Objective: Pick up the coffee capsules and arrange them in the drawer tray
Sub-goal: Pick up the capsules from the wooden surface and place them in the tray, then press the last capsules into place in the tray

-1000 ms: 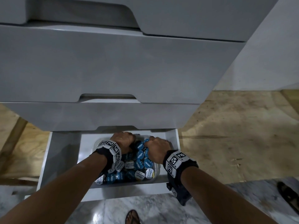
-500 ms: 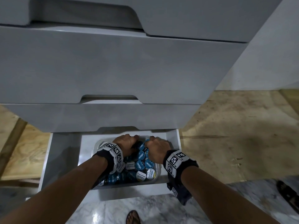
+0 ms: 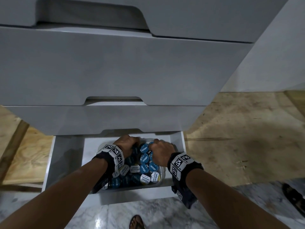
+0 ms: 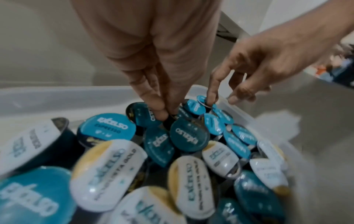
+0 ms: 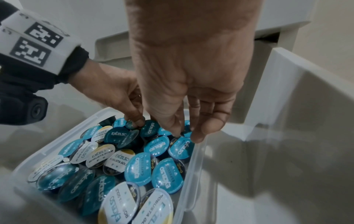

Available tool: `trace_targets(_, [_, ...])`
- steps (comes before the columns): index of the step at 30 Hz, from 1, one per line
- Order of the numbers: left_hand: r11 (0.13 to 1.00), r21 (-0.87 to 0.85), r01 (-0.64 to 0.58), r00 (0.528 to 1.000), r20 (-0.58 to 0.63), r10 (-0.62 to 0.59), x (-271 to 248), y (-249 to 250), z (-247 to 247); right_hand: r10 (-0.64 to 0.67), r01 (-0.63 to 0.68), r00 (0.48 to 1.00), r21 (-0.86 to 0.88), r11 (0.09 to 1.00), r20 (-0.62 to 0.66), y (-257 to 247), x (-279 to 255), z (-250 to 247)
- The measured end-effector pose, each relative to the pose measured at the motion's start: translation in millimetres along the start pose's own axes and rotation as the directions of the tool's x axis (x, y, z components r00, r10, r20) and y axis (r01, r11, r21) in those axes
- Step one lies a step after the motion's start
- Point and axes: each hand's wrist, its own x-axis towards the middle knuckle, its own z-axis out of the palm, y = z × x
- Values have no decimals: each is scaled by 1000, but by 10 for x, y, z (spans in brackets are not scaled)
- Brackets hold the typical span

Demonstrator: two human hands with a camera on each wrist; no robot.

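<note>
A clear plastic tray (image 3: 163,171) lies in the open bottom drawer (image 3: 69,162), heaped with coffee capsules (image 3: 145,158) with teal or white lids. Both hands work at the tray's far end. My left hand (image 3: 127,144) pinches the edge of a dark teal capsule (image 4: 141,112) between thumb and fingertips (image 4: 159,111). My right hand (image 3: 160,149) points its fingers down into the pile. Its index fingertip (image 4: 209,101) touches a teal capsule (image 4: 201,99), while the thumb hangs apart over the tray rim (image 5: 193,166). In the right wrist view the left hand (image 5: 134,121) sits just left of the right hand (image 5: 187,134).
Shut grey drawer fronts (image 3: 115,71) overhang the open drawer close above the hands. The drawer's white floor (image 3: 89,152) shows left of the tray. A sandalled foot (image 3: 137,222) stands on the marble floor below, and another sandal (image 3: 293,195) lies at the right.
Both hands stay at the tray's far end, with only small finger movements among the capsules.
</note>
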Motion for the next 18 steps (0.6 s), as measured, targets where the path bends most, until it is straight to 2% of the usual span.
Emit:
trace_targets(5, [992, 112, -65, 998, -17, 68, -23, 15, 27, -5, 5, 1000, 4, 1000, 4, -15, 0, -13])
trace_targets(11, [979, 194, -64, 998, -1, 65, -58, 22, -4, -16, 16, 1000, 0, 1000, 0, -44, -26, -56])
trace_targets(18, [982, 189, 31, 988, -156, -1, -408, 26, -275, -20, 19, 1000, 12, 1000, 12, -199, -250, -199])
